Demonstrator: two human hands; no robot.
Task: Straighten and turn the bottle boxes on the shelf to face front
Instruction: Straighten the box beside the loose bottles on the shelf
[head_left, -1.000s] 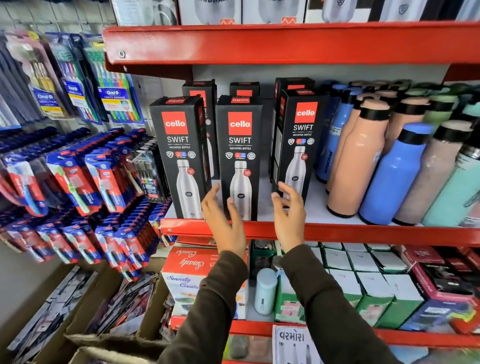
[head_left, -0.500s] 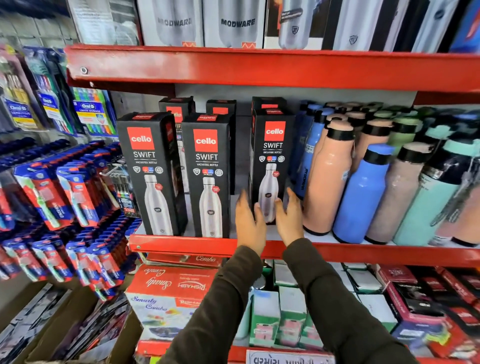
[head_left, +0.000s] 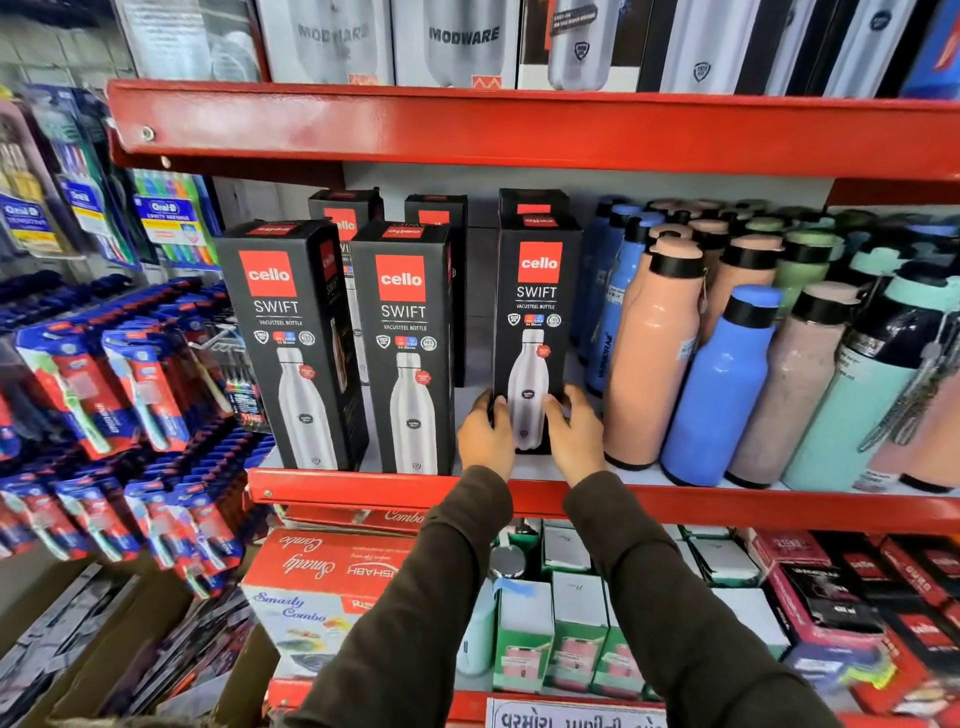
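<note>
both hands had closed in on the right box (head_left: 535, 332) since half a second earlier, when they only reached toward its base. the left hand (head_left: 485, 434) gripped the box's lower left edge, fingers (head_left: 500, 410) curled around the corner. the right hand (head_left: 574, 436) gripped the lower right edge in the same way. dark sleeves (head_left: 426, 613) covered both arms.

the box was black with a red cello label, the word swift and a steel bottle pictured on its front. it stood upright on the red shelf (head_left: 727, 506), set further back than its neighbours, its front facing outward.

two matching boxes stood to its left at the shelf's front edge: the middle box (head_left: 408, 348) and the left box (head_left: 288, 343), the latter turned slightly so one side showed. more black boxes (head_left: 436, 215) stood behind them.

just right of the held box stood loose bottles, a peach bottle (head_left: 654, 353) nearest, then a blue bottle (head_left: 719, 384), with others in pink and mint beyond.

toothbrush packs (head_left: 119, 384) hung on the far left. grey boxes (head_left: 457, 41) sat on the shelf above, and small cartons (head_left: 571, 623) filled the shelf below.
</note>
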